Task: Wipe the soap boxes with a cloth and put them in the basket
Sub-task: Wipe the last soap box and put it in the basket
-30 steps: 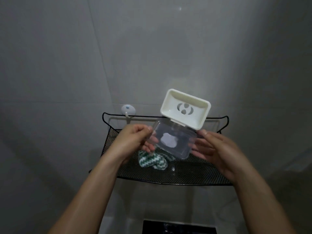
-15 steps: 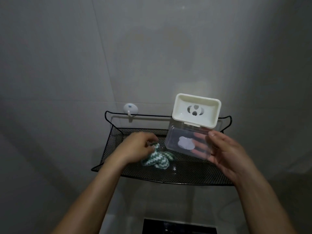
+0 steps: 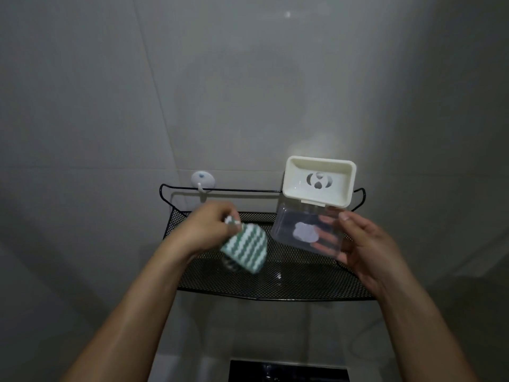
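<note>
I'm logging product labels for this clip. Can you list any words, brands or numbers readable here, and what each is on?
None can be read.
Soap box: only cut-out drain shapes in the white tray, no lettering.
Its clear lid: a pale cloud-shaped sticker, no text visible on it.
Cloth: green and white zigzag stripes, no tag showing.
Wall hook: a small dark mark, too small to read.

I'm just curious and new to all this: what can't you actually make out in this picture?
- Head view: the left hand covers the cloth's top corner; its lower edge is motion-blurred.
- The right hand's fingers show only through the clear lid of the soap box.
- The dark thing at the bottom is cut off by the frame edge.
- The basket's contents behind the cloth are hidden.
</note>
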{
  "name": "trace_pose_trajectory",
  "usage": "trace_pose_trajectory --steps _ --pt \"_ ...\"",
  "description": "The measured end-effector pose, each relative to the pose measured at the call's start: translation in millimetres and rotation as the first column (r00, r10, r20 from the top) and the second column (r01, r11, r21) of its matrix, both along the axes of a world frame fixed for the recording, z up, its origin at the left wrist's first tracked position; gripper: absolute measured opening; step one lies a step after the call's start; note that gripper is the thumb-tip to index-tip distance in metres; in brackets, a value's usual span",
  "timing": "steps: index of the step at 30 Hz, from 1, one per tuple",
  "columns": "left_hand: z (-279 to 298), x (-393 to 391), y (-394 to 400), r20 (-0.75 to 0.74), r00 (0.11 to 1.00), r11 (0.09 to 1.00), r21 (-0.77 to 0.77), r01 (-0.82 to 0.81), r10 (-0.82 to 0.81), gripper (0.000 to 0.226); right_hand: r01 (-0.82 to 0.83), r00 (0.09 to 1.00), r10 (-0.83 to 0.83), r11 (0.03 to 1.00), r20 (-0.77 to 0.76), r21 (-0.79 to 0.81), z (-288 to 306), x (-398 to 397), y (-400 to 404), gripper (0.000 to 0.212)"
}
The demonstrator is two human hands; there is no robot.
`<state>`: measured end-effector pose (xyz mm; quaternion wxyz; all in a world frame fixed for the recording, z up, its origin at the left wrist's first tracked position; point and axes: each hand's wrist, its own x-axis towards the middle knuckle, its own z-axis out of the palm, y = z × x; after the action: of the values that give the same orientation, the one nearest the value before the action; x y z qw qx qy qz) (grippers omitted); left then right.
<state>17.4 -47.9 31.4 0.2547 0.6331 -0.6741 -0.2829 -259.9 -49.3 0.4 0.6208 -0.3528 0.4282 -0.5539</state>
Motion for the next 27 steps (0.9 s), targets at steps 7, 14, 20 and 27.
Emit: trace_pose_trajectory --steps 7,14,20,27 --pt "39 -32 24 -0.381 0.916 0.924 -0.290 -0.250 0.128 0.005 -0.012 1.000 0.012 1.000 0.004 -0.003 -1 19 -2 0.023" --pt "7 -77 26 0.293 0.908 0.792 -0.607 -0.065 0.299 0.025 -0.063 0.998 0.063 0.997 -0.008 -0.050 1 41 -2 0.024" --pt "0 -86 26 0.511 0.819 0.818 -0.567 0.092 0.262 0.049 -0.043 0.999 0.043 0.998 0.000 -0.043 0 39 0 0.022" --pt "13 -89 24 0.529 0.739 0.797 -0.604 -0.017 0.417 0.021 -0.106 0.993 0.109 0.992 0.043 -0.067 1 44 4 0.028"
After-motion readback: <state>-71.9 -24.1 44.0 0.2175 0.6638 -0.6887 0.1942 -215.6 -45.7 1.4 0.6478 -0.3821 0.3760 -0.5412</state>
